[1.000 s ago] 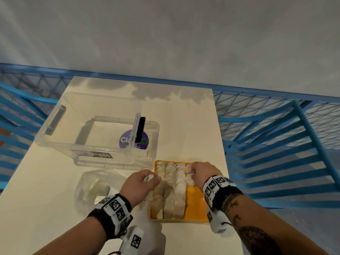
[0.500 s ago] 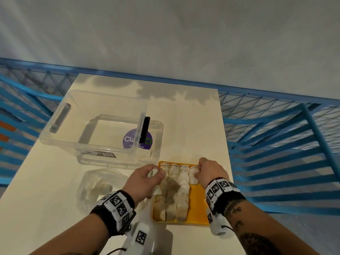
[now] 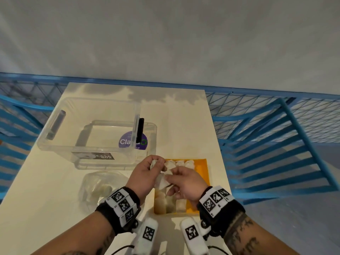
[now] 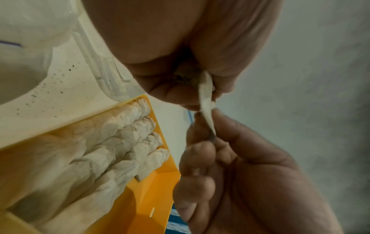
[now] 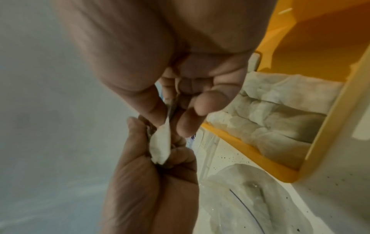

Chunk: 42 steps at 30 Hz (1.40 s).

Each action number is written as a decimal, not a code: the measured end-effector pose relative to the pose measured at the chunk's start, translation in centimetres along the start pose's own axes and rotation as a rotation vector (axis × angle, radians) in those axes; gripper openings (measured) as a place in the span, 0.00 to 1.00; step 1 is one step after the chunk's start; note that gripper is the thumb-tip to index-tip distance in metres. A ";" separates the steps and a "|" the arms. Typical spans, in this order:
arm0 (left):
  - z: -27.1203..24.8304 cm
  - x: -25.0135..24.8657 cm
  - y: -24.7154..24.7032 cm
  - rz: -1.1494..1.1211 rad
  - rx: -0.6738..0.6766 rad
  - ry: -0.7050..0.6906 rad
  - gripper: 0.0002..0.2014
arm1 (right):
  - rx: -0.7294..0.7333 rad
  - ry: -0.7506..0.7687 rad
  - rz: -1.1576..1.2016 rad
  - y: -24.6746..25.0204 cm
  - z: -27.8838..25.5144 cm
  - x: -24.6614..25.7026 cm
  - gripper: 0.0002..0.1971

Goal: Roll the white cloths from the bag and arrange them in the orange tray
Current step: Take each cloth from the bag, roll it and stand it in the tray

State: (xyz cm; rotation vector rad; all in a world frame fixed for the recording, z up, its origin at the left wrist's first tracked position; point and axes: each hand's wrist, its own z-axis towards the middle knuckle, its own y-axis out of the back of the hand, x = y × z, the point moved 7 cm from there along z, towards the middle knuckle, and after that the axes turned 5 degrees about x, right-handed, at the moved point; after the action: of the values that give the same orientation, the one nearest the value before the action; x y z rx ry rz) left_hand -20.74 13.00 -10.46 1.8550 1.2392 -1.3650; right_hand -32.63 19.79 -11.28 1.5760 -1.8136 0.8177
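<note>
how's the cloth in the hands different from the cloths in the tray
The held cloth is up in the air, pinched between the left hand and right hand; the tray cloths lie inside the orange tray. The held cloth looks loose and stretched thin, not yet a roll; the tray cloths are rolled and packed side by side in rows. Both are white and crumpled.

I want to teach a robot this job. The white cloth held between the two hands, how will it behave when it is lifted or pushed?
Probably floppy: the white cloth sags and folds between the left hand and right hand. Likely very light, since a pinch of a few fingers carries it. Pushed, it would crumple rather than slide; once rolled, like the rolls in the orange tray, it seems to keep shape.
</note>
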 end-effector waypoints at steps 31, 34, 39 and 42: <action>-1.1 2.8 0.1 0.625 0.250 -0.046 0.03 | -0.236 0.345 -0.785 2.8 -3.3 0.3 0.05; -0.2 3.4 2.4 0.724 0.082 0.029 0.05 | -0.266 0.199 -0.910 5.6 -2.3 0.4 0.05; 0.8 4.6 4.2 0.858 -0.022 0.151 0.22 | -0.113 -0.074 -1.278 7.8 0.7 -0.7 0.05; 1.3 5.2 3.9 0.873 -0.001 0.195 0.27 | 0.014 -0.141 -1.435 7.5 2.5 -1.6 0.05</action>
State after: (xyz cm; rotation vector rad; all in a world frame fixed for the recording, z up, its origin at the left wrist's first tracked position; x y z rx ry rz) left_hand -17.50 12.13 -16.12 2.1661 0.3743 -0.7065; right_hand -39.97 19.69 -14.58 2.3400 -0.3588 0.0052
